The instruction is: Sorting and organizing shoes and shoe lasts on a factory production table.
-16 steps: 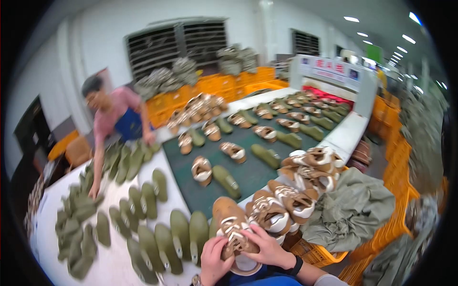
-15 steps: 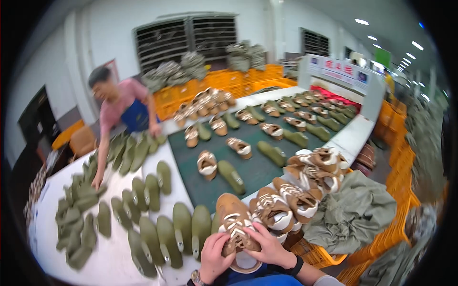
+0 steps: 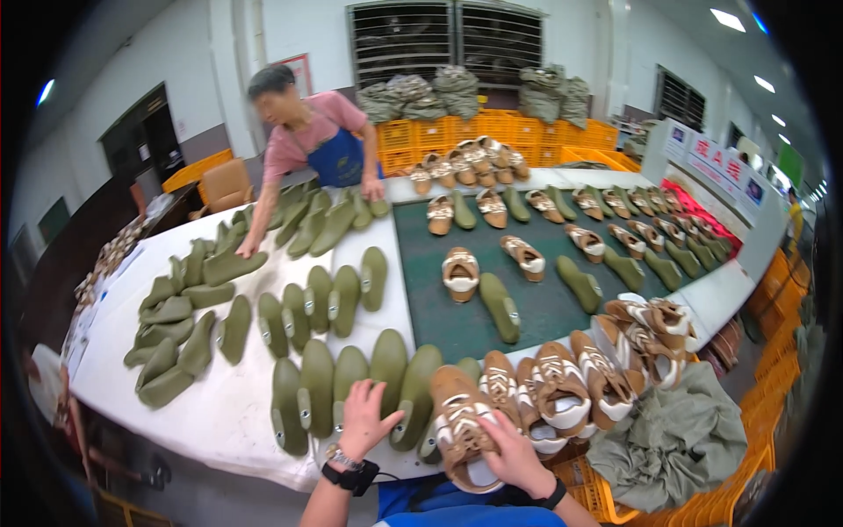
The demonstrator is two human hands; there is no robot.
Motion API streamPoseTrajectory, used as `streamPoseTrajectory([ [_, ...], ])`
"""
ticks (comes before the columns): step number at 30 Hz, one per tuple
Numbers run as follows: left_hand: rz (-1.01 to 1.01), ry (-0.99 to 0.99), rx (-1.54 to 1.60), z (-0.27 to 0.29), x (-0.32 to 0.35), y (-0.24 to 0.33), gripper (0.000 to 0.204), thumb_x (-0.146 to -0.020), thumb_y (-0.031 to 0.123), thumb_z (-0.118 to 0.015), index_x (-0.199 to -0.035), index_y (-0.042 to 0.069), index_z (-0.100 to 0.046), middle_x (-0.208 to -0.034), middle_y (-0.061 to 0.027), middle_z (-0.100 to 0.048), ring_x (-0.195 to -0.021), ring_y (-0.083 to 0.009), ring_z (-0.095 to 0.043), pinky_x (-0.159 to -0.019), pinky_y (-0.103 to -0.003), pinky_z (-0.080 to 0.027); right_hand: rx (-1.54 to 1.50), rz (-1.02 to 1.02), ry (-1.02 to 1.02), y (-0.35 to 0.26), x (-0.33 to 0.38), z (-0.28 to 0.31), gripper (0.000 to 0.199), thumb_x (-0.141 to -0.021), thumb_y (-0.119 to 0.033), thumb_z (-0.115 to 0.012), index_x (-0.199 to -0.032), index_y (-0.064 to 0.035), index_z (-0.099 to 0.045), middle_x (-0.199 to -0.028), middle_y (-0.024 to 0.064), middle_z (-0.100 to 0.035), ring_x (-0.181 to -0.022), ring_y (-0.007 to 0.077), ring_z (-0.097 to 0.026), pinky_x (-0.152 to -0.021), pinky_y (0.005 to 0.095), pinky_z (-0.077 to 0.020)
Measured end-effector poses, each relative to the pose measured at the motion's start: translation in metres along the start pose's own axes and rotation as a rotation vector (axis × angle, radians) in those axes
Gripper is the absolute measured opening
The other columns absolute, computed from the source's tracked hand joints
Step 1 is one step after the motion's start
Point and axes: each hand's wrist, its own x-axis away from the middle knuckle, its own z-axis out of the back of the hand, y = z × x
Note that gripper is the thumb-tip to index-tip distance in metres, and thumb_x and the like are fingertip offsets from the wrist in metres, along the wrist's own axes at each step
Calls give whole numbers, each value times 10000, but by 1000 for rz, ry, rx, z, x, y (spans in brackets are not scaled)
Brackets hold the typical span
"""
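My right hand (image 3: 516, 455) grips a brown and white sneaker (image 3: 457, 406) by its opening, in front of me at the table's near edge. The shoe's toe points away from me. My left hand (image 3: 367, 422) is off the shoe, its fingers spread over a row of olive-green shoe lasts (image 3: 318, 382). Whether its fingertips touch the lasts I cannot tell. Just right of the held shoe, more brown and white sneakers (image 3: 562, 382) stand packed in a row.
A dark green conveyor belt (image 3: 457, 338) carries sneakers and lasts. Across the white table (image 3: 237, 430), a co-worker (image 3: 320, 145) in a blue apron reaches into piled lasts (image 3: 162, 338). On my right, a grey-green cloth bundle (image 3: 676, 439) rests on orange crates (image 3: 584, 483).
My left hand has let go of the sneaker and moved left over the lasts, its fingers opening. My right hand keeps hold of the shoe. The view has swung left.
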Motion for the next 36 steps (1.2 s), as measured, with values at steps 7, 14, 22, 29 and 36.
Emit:
streamPoseTrajectory([
  [7, 216, 62, 230, -39, 12, -5, 457, -746, 373, -700, -1069, 63, -614, -1321, -339, -325, -1176, -454, -413, -969, -436, -386, -125, -114, 68, 29, -12, -12, 490, -751, -68, -584, -1233, -74, -500, -1269, 271, -446, -1137, 418, -476, -937, 393, -417],
  [14, 239, 75, 252, -38, 10, -2, 454, -756, 385, -685, -1071, 66, -613, -1327, -339, -320, -1177, -450, -413, -968, -436, -385, -140, -125, 71, 27, -15, -13, 511, -724, -30, -598, -1224, -86, -511, -1254, 288, -447, -1146, 425, -467, -950, 398, -406],
  [22, 236, 79, 252, -38, 10, -1, 452, -757, 377, -686, -1074, 63, -613, -1330, -327, -324, -1170, -445, -422, -961, -438, -390, -116, -118, 88, 25, -14, -12, 526, -701, -23, -599, -1217, -83, -515, -1239, 287, -449, -1114, 439, -477, -934, 406, -413],
  [29, 227, 89, 225, -38, 10, -3, 452, -756, 365, -693, -1074, 54, -611, -1318, -330, -340, -1154, -446, -437, -951, -438, -400, -124, -112, 85, 24, -16, -12, 524, -698, -16, -600, -1211, -79, -518, -1236, 279, -448, -1106, 436, -479, -930, 405, -414],
  [36, 214, 98, 214, -41, 11, -4, 453, -755, 364, -696, -1074, 52, -612, -1315, -330, -344, -1146, -447, -444, -944, -439, -407, -124, -109, 91, 24, -16, -13, 522, -689, -9, -597, -1202, -70, -521, -1230, 265, -457, -1088, 428, -493, -918, 401, -424],
])
